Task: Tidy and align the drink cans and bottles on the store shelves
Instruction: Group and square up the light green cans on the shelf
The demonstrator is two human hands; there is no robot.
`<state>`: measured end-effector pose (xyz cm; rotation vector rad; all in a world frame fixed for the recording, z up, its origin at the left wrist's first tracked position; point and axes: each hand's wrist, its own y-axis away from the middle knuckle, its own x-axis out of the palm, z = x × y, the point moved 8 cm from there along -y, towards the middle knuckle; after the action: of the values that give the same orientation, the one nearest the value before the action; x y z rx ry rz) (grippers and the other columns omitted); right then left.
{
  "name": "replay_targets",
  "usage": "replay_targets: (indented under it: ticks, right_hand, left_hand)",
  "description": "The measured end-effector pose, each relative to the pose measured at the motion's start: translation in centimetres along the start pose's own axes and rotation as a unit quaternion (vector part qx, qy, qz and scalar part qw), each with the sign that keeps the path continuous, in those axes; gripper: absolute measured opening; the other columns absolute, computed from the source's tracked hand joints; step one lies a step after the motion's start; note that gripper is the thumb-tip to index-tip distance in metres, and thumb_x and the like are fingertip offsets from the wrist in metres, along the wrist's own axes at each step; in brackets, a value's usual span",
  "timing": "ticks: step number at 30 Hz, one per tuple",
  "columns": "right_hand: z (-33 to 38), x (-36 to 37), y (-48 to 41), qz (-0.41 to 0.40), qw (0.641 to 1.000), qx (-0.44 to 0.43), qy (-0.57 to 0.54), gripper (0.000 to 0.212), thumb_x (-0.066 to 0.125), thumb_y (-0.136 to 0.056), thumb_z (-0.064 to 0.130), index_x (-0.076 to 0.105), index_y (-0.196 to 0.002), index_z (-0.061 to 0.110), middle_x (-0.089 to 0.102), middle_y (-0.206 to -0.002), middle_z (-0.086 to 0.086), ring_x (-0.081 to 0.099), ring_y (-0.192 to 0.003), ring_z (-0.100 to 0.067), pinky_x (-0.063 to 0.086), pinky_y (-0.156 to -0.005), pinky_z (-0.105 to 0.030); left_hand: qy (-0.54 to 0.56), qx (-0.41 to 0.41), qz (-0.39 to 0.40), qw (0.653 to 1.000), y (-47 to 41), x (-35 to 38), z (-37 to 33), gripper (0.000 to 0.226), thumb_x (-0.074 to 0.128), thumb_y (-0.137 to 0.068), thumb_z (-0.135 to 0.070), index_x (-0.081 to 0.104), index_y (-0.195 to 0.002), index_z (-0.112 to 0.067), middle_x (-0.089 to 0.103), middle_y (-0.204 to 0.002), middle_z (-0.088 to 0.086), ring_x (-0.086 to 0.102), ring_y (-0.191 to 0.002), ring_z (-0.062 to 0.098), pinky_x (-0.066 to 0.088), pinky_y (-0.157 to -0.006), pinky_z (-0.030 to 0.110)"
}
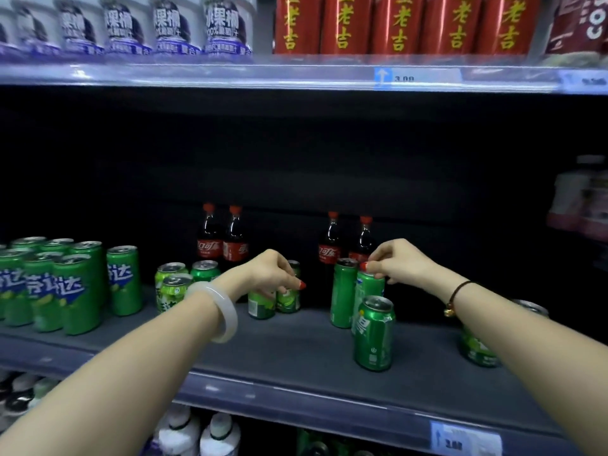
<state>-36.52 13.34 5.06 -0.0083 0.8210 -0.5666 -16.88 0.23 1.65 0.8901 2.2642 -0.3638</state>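
Note:
Green soda cans stand scattered on the dark middle shelf [296,353]. My left hand [268,269] reaches in and grips the tops of two short green cans [263,304] standing side by side. My right hand [399,260] pinches the rim of a tall green can [368,287], which touches a slimmer green can [343,294] on its left. Another green can [375,334] stands alone in front of them. Two pairs of cola bottles [223,240] [348,241] stand at the back.
A tight block of green cans [65,287] fills the shelf's left end, with three more cans [177,284] beside it. A green can [477,347] sits partly behind my right forearm. Red cans [398,24] and white cups [131,28] line the upper shelf; pink bottles [582,199] stand far right.

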Motion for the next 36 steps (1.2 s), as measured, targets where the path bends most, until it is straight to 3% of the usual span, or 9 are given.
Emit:
replay_targets:
  ticks: [4, 6, 8, 11, 15, 22, 25, 29, 36]
  right_hand:
    - [1.4, 3.5, -2.5, 0.032, 0.999, -0.014, -0.009, 0.014, 0.074, -0.077, 0.023, 0.065, -0.083, 0.014, 0.072, -0.088, -0.014, 0.066, -0.075, -0.018, 0.053, -0.062, -0.030]
    - [2.0, 5.7, -3.8, 0.050, 0.999, -0.018, -0.010, 0.021, 0.075, -0.076, 0.026, 0.065, -0.089, 0.012, 0.072, -0.090, -0.013, 0.066, -0.076, -0.018, 0.052, -0.062, -0.029]
    - [2.6, 7.9, -5.1, 0.070, 0.997, -0.021, -0.005, 0.035, 0.076, -0.076, 0.028, 0.064, -0.101, 0.008, 0.071, -0.095, -0.010, 0.067, -0.082, -0.019, 0.052, -0.063, -0.027]
    - [3.4, 10.9, -7.2, 0.085, 0.996, -0.025, 0.021, 0.051, 0.075, -0.076, 0.031, 0.057, -0.117, 0.006, 0.063, -0.112, -0.011, 0.063, -0.101, -0.023, 0.053, -0.081, -0.032]
    - [3.2, 13.6, -9.8, 0.091, 0.994, -0.006, 0.065, 0.067, 0.073, -0.076, 0.036, 0.046, -0.132, 0.009, 0.052, -0.132, -0.011, 0.051, -0.119, -0.023, 0.043, -0.097, -0.030]
    - [1.4, 15.7, -12.7, 0.109, 0.990, 0.055, 0.072, 0.085, 0.072, -0.078, 0.036, 0.028, -0.145, 0.011, 0.037, -0.148, -0.011, 0.040, -0.133, -0.026, 0.037, -0.103, -0.028]
    - [1.4, 16.3, -13.5, 0.110, 0.989, 0.062, 0.075, 0.080, 0.072, -0.077, 0.033, 0.033, -0.142, 0.010, 0.043, -0.143, -0.010, 0.046, -0.126, -0.024, 0.041, -0.097, -0.026]
    - [1.1, 17.6, -13.8, 0.125, 0.989, 0.074, 0.036, 0.049, 0.069, -0.081, 0.026, 0.051, -0.124, 0.013, 0.058, -0.124, -0.008, 0.057, -0.108, -0.022, 0.049, -0.084, -0.032]
    - [1.2, 17.4, -12.7, 0.112, 0.989, 0.086, -0.038, 0.034, 0.068, -0.081, 0.014, 0.054, -0.112, 0.014, 0.059, -0.117, -0.009, 0.056, -0.107, -0.022, 0.053, -0.084, -0.035]
  left_hand:
    - [-0.002, -0.025, -0.042, 0.999, -1.4, -2.9, 2.6, 0.021, 0.074, -0.080, -0.022, 0.064, -0.093, -0.009, 0.067, -0.095, 0.002, 0.064, -0.084, 0.016, 0.056, -0.076, 0.036]
    - [0.004, -0.037, -0.054, 0.998, -2.2, -4.0, 4.1, 0.022, 0.076, -0.078, -0.022, 0.063, -0.090, -0.009, 0.063, -0.090, -0.003, 0.062, -0.082, 0.014, 0.056, -0.077, 0.037]
    - [-0.006, -0.051, -0.065, 0.997, -3.2, -4.8, 5.5, 0.034, 0.078, -0.075, -0.024, 0.061, -0.101, -0.008, 0.060, -0.098, 0.000, 0.060, -0.091, 0.017, 0.056, -0.078, 0.038]
    - [-0.044, -0.058, -0.080, 0.994, -4.9, -5.7, 7.0, 0.065, 0.080, -0.072, -0.028, 0.051, -0.125, -0.005, 0.056, -0.111, 0.005, 0.058, -0.098, 0.021, 0.053, -0.071, 0.029]
    - [-0.051, -0.046, -0.065, 0.996, -7.2, -5.8, 8.4, 0.073, 0.082, -0.070, -0.026, 0.047, -0.131, -0.004, 0.057, -0.126, 0.007, 0.057, -0.109, 0.021, 0.047, -0.081, 0.025]
    - [-0.019, -0.078, -0.001, 0.997, -10.5, -4.6, 10.3, 0.075, 0.081, -0.071, -0.026, 0.043, -0.132, -0.008, 0.052, -0.106, 0.000, 0.054, -0.097, 0.018, 0.049, -0.075, 0.027]
    - [0.007, -0.087, 0.022, 0.996, -11.5, -4.1, 10.7, 0.072, 0.081, -0.070, -0.025, 0.045, -0.131, -0.013, 0.057, -0.116, 0.001, 0.056, -0.106, 0.019, 0.052, -0.081, 0.031]
    - [0.042, -0.096, 0.044, 0.994, -11.9, -3.6, 11.3, 0.065, 0.082, -0.069, -0.023, 0.051, -0.125, -0.013, 0.059, -0.096, -0.005, 0.057, -0.100, 0.017, 0.055, -0.081, 0.032]
    - [0.048, -0.065, 0.038, 0.996, -11.2, -3.7, 10.8, 0.064, 0.082, -0.068, -0.020, 0.053, -0.124, -0.011, 0.059, -0.098, -0.001, 0.058, -0.099, 0.018, 0.056, -0.074, 0.031]
